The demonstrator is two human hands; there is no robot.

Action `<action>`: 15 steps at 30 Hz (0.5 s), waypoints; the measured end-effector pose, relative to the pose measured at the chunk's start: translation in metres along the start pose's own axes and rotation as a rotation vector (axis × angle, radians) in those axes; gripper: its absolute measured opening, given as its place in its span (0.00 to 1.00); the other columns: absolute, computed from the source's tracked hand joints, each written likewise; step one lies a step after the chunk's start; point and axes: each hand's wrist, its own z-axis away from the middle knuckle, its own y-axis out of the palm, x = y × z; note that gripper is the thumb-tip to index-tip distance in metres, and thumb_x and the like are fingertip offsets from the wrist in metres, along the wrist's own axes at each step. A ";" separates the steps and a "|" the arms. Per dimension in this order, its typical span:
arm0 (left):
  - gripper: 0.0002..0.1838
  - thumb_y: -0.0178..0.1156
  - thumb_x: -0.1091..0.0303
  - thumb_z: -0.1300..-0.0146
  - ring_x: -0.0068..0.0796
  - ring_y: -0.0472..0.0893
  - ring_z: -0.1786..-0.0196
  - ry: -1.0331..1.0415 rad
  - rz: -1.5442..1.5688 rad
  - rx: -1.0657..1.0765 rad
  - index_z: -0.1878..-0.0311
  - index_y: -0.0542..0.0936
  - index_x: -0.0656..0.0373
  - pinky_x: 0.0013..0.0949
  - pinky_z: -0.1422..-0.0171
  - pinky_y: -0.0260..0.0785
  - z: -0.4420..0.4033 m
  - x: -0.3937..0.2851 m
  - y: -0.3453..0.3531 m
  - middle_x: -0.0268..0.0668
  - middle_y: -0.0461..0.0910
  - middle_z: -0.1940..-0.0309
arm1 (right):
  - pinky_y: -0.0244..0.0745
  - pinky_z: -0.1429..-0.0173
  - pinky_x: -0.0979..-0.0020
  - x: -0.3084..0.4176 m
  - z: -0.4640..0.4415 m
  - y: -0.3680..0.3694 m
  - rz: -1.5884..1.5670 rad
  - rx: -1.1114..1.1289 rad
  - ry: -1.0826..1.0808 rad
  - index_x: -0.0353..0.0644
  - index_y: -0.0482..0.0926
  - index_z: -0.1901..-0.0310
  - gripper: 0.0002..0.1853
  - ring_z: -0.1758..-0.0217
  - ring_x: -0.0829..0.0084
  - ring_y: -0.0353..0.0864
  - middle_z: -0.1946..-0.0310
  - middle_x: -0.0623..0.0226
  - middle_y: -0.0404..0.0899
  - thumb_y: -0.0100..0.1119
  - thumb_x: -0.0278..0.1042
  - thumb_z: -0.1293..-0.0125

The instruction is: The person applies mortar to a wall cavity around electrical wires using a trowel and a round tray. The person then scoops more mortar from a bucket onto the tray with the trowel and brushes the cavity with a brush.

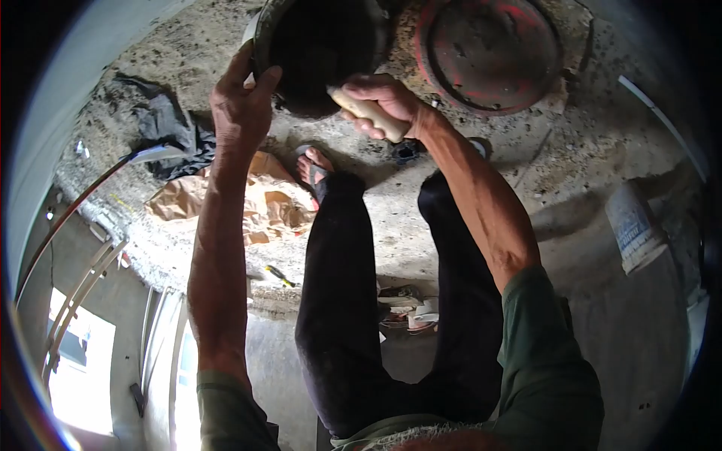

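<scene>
A dark round bucket (pixel 265 34) stands at the top centre, its inside in deep shadow. My left hand (pixel 244 101) grips its left rim, with the thumb along the near side. My right hand (pixel 387 105) is closed around the pale, contoured handle of a hand tool (pixel 368 113) at the bucket's near right side. The handle points up and left towards the bucket. The tool's working end does not show against the dark, so I cannot tell its kind.
Right of the bucket lies a round, red-rimmed, dirt-covered lid or basin (pixel 489 56). Crumpled brown paper (pixel 274 203) and dark cloth (pixel 169 124) lie on the left. A yellow-and-black tool (pixel 280 276) is near my leg; a white bucket (pixel 633 229) lies tilted at right.
</scene>
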 end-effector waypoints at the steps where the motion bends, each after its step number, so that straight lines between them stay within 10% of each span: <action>1: 0.25 0.66 0.70 0.39 0.17 0.80 0.57 -0.034 0.028 0.001 0.39 0.76 0.66 0.26 0.53 0.74 0.003 0.000 -0.001 0.38 0.85 0.58 | 0.73 0.82 0.78 -0.002 -0.003 -0.007 -0.087 0.064 0.022 0.42 0.73 0.51 0.16 0.77 0.77 0.76 0.68 0.61 0.76 0.59 0.45 0.29; 15: 0.22 0.68 0.75 0.39 0.22 0.84 0.59 -0.295 0.372 -0.076 0.42 0.75 0.58 0.23 0.66 0.79 0.018 0.015 -0.024 0.35 0.84 0.54 | 0.75 0.83 0.79 0.006 0.112 -0.023 0.032 0.055 -0.189 0.39 0.66 0.38 0.32 0.79 0.80 0.77 0.65 0.59 0.75 0.67 0.47 0.35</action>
